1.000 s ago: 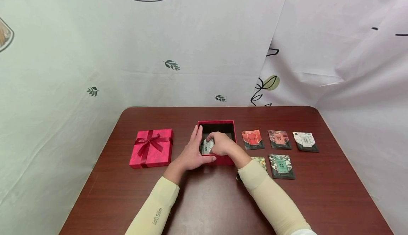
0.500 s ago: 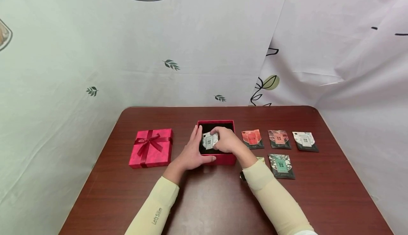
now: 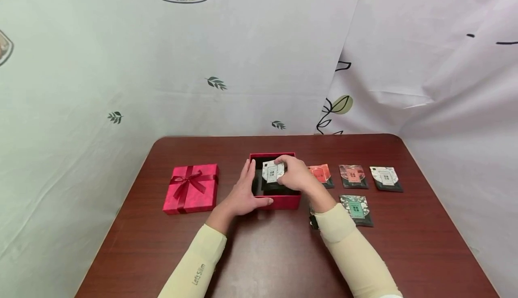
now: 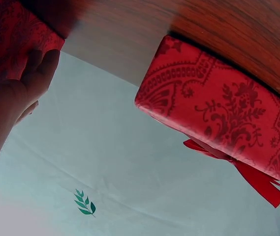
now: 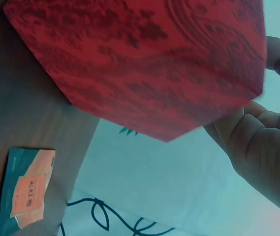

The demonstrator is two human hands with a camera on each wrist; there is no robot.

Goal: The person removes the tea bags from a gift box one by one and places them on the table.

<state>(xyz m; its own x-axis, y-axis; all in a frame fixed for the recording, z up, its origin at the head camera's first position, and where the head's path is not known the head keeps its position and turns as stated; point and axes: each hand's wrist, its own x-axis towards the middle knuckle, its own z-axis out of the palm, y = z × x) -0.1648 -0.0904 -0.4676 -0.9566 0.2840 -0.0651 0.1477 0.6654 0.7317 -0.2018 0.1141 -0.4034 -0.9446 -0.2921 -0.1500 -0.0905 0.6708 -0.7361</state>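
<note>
My right hand [image 3: 297,174] pinches a white and dark tea sachet [image 3: 273,172] by its right side, above the opening of the red box [image 3: 285,202]. The box has a dark inside; how much it holds is mostly hidden. In the right wrist view its patterned wall [image 5: 144,64] covers the sachet, and only part of the right hand [image 5: 263,137] shows behind. My left hand [image 3: 242,195] rests with straight fingers along the box's left side, thumb at the front. Fingers of that hand [image 4: 39,78] touch the box in the left wrist view.
The red lid [image 3: 192,188] with a ribbon bow lies to the left. Right of the box are an orange sachet [image 3: 321,174], a red-brown one [image 3: 353,176], a white one [image 3: 386,178] and a green one [image 3: 356,209]. Another, below my right forearm, is mostly covered.
My right hand has lifted the white sachet up from low in the box and moved it slightly right and away. The left hand has stayed at the box's side.
</note>
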